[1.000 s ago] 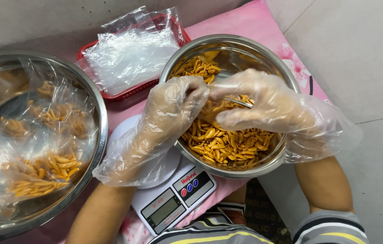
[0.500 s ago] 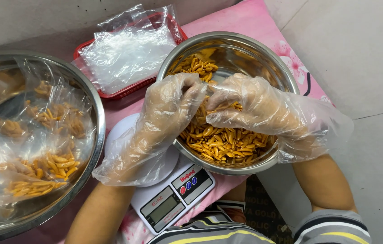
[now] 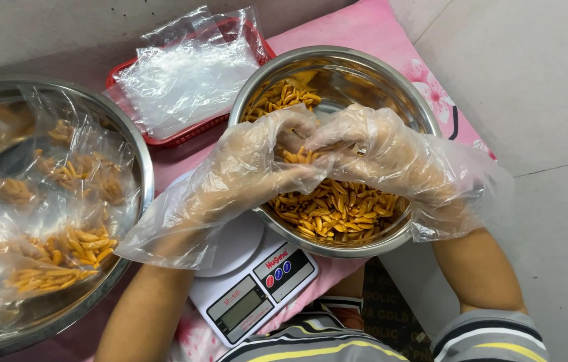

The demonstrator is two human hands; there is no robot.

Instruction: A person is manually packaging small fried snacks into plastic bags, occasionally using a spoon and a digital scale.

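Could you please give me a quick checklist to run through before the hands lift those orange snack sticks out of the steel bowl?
1. Both hands gloved: left hand and right hand wear clear plastic gloves: ok.
2. Snack sticks left in the steel bowl: ok.
3. Sticks gathered between the two hands over the bowl: ok.
4. Kitchen scale platform free: partly covered by the bowl and left glove: not ok.
5. Empty bags ready in the red tray: ok.
6. Scale display reading: cannot tell.
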